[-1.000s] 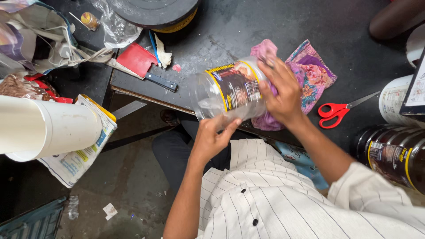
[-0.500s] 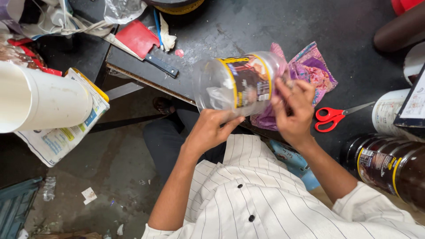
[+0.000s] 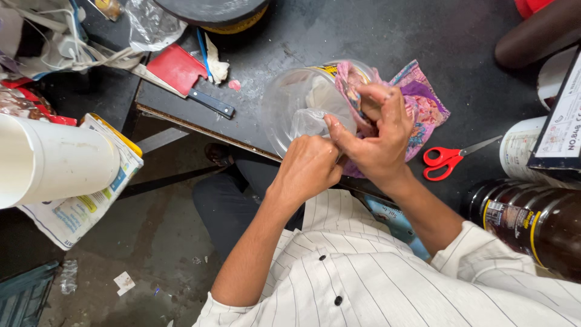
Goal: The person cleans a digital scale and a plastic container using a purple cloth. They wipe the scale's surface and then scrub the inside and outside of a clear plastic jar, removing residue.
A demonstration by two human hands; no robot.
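I hold a clear plastic jar (image 3: 296, 103) tipped on its side over the near edge of the dark table (image 3: 375, 42), its base turned towards me. My left hand (image 3: 308, 166) grips the jar's lower rim with closed fingers. My right hand (image 3: 375, 142) presses a pink and purple patterned cloth (image 3: 423, 103) against the jar's right side, thumb on the jar's base. Some of the cloth lies on the table under the jar. The jar's yellow label shows only at its top edge.
Red-handled scissors (image 3: 445, 160) lie right of the cloth. A red-bladed scraper (image 3: 181, 69) lies at the table's left. Dark brown bottles (image 3: 532, 218) stand at right, a white bucket (image 3: 54, 160) on printed paper at left, and crumpled plastic (image 3: 151, 21) at the back.
The jar has turned from label-side up to base facing me. My left hand has moved up onto its rim, and my right hand has shifted with the cloth around its side.
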